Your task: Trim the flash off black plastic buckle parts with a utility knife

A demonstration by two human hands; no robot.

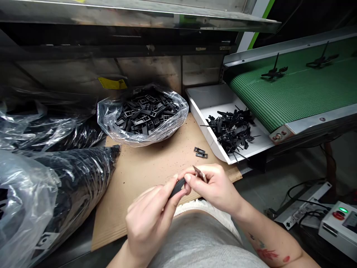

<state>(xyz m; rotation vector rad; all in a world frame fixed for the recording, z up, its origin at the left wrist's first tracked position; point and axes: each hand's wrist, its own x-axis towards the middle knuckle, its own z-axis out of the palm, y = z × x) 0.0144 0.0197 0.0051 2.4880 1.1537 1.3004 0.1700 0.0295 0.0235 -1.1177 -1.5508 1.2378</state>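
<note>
My left hand (154,214) pinches a small black plastic part (177,187) between thumb and fingers, low over the cardboard. Against the part's far end rest the fingertips of my right hand (213,186). Curled inside that hand is a small metal blade-like tool (199,173), its pointed tip sticking up past the fingers; its handle is hidden. Two black plastic clips (200,152) lie side by side on the cardboard sheet (150,175), just beyond my hands.
An open clear plastic bag (143,139) piled with black clips stands ahead. Large filled bags (78,178) crowd the left. At right, a white tray (208,136) holds black moulded pieces below a green conveyor belt (301,89) carrying more. A metal ledge (139,15) overhangs the back.
</note>
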